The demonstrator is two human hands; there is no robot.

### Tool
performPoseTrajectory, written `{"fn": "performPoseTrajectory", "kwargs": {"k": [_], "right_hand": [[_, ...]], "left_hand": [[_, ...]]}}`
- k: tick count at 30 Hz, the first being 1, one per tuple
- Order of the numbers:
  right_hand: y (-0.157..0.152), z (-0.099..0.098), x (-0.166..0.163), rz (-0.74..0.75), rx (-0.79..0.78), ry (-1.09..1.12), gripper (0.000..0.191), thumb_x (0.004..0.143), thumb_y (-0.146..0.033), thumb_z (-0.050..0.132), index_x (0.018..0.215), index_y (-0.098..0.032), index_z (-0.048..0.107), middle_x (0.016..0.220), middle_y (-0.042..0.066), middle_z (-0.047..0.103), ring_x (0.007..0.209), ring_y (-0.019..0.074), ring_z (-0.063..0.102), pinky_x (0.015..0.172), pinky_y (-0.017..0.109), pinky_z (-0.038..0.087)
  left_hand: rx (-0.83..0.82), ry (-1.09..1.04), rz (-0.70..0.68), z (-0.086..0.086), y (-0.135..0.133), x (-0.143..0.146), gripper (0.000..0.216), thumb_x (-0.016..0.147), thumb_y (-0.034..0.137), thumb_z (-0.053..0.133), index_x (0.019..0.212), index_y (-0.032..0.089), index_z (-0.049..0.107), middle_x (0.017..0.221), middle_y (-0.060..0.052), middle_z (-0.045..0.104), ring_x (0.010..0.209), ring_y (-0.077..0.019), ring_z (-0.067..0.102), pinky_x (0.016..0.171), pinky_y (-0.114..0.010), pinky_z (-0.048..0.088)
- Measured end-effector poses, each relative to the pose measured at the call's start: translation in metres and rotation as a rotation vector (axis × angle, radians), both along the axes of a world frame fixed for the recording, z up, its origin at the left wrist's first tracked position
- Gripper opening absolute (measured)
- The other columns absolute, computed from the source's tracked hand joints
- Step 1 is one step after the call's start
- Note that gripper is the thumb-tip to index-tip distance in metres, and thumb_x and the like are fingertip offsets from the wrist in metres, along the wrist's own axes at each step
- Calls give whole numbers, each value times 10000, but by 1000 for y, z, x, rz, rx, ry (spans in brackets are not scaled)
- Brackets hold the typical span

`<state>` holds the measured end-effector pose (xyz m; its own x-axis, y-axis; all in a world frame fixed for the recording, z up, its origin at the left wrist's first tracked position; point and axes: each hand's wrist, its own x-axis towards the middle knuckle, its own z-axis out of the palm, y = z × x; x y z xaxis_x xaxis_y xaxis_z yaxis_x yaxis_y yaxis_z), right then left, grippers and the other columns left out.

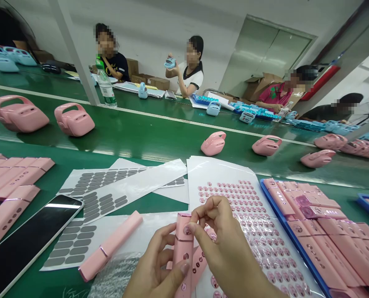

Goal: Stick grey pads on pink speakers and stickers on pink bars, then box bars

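Note:
My left hand (pixel 155 267) grips a narrow pink plastic panel (pixel 183 248) held upright near the bottom middle. My right hand (pixel 223 238) pinches at the panel's top end, thumb and forefinger pressed on a small round pink button sticker there. Under my hands lies a white sheet of round pink stickers (pixel 234 194). A second pink panel (pixel 110 246) lies flat on the table just left of my left hand.
A blue tray of pink panels (pixel 324 231) sits at right, more panels (pixel 10 182) at left, a dark phone (pixel 29 240) beside sheets of grey oval pads (pixel 91 194). Pink housings (pixel 74 120) ride the green conveyor. Several people sit at the far side.

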<state>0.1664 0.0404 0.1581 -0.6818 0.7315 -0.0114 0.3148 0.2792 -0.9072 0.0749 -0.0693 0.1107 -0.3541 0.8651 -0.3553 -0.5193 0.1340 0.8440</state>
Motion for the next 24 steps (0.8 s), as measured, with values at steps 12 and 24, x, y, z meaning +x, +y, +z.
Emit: {"fn": "performPoseTrajectory", "kwargs": {"k": [12, 24], "right_hand": [[2, 3, 0, 9, 55, -47, 176, 840, -196, 474, 924, -267, 337, 867, -14, 569, 785, 183, 568, 664, 387, 471], [-1, 1, 0, 16, 179, -77, 142, 846, -166, 430, 915, -264, 355, 855, -15, 559, 762, 179, 580, 629, 358, 473]], "left_hand": [[3, 39, 7, -1, -1, 3, 534, 726, 445, 676, 1180, 267, 458, 1028, -55, 524, 802, -183, 593, 605, -297, 484], [6, 33, -1, 2, -1, 3, 523, 730, 442, 677, 1176, 270, 466, 1030, -50, 525, 834, -189, 599, 611, -286, 486]]}}
